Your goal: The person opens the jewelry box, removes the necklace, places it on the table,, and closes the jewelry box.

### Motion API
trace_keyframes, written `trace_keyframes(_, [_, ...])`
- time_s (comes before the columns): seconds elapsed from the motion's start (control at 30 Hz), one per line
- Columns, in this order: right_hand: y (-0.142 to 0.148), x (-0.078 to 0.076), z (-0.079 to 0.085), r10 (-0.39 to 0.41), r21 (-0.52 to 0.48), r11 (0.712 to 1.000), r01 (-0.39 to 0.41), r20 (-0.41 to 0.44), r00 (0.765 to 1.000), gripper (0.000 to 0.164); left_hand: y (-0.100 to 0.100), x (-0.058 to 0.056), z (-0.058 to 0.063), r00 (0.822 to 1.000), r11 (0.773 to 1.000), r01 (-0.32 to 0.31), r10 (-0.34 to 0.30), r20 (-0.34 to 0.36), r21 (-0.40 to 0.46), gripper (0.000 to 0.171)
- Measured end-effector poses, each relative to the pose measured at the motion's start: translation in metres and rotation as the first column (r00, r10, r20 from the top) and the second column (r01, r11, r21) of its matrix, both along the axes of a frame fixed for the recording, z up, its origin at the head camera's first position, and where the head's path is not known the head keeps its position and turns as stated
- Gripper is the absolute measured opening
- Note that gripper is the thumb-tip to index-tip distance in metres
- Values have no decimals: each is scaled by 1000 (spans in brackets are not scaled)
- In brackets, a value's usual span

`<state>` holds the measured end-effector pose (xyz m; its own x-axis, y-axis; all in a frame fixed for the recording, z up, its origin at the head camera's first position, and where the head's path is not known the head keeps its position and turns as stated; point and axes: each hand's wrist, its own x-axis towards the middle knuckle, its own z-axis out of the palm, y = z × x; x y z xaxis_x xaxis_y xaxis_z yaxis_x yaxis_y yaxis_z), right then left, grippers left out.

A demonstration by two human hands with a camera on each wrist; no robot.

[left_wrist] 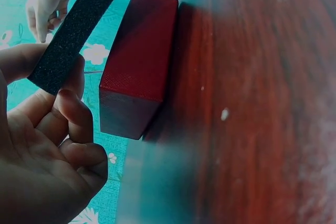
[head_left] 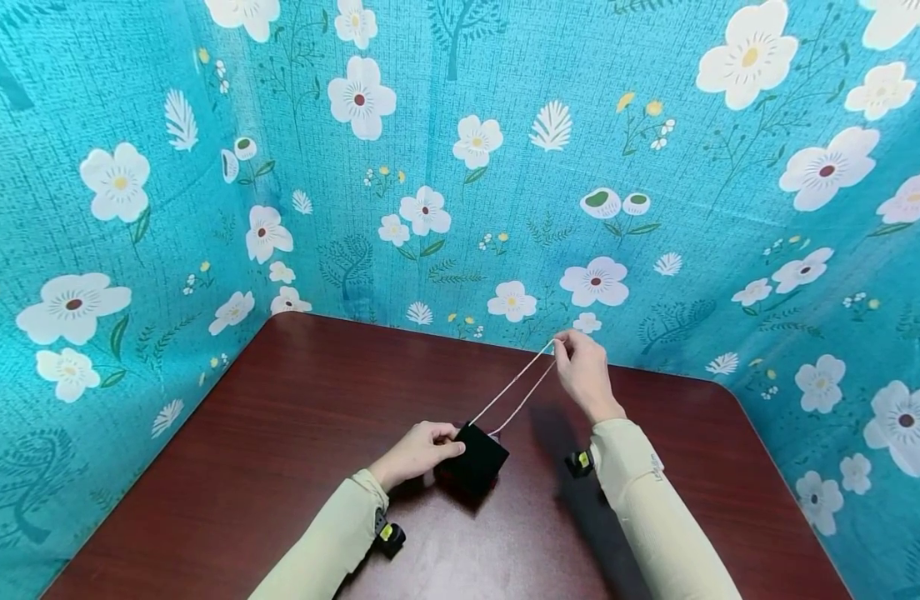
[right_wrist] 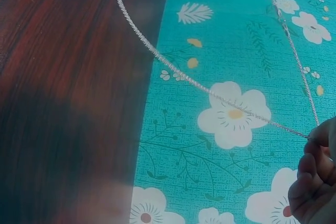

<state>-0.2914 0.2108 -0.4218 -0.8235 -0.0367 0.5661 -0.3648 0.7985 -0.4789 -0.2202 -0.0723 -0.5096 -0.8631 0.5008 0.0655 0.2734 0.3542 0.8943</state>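
My left hand [head_left: 422,454] pinches a thin black foam pad [head_left: 481,458] by its edge, between thumb and fingers; the left wrist view shows the pad [left_wrist: 79,30] edge-on. Just beyond it a dark red box [left_wrist: 142,51] sits on the table, mostly covered by the pad in the head view. Raised higher on the right, my right hand [head_left: 582,371] holds a silver chain necklace [head_left: 516,379] between thumb and fingertips. Two strands of the chain [right_wrist: 184,74] slope down to the pad's upper edge. Whether the chain is fastened to the pad is hidden.
The dark reddish-brown table [head_left: 317,392] lies under both hands. Teal cloth [head_left: 430,275] with white flowers hangs along its back and sides. A small white speck [left_wrist: 224,114] shows on the table in the left wrist view.
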Motion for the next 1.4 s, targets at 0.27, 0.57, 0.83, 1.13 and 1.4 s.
trace_keyframes(0.27, [4, -1, 7, -17, -21, 1000, 15, -55, 998, 15, 2, 0, 3, 1000, 1000, -6, 6, -3, -4, 12])
trace_keyframes(0.57, [10, -4, 11, -43, -28, 999, 40, -100, 994, 13, 3, -1, 5, 1000, 1000, 2, -2, -3, 10, 11])
trace_keyframes(0.83, [17, -5, 7, -78, -38, 996, 76, -45, 996, 15, 4, -2, 4, 1000, 1000, 5, -5, 13, 0, 11])
trace_keyframes(1.13, [23, -6, 6, -100, -48, 994, 98, -48, 994, 16, 4, -3, 4, 1000, 1000, 9, -10, 25, 9, 11])
trace_keyframes(1.4, [29, -6, 7, -113, -60, 992, 111, -34, 993, 16, 4, -2, 5, 999, 1000, 28, -28, 22, 7, 9])
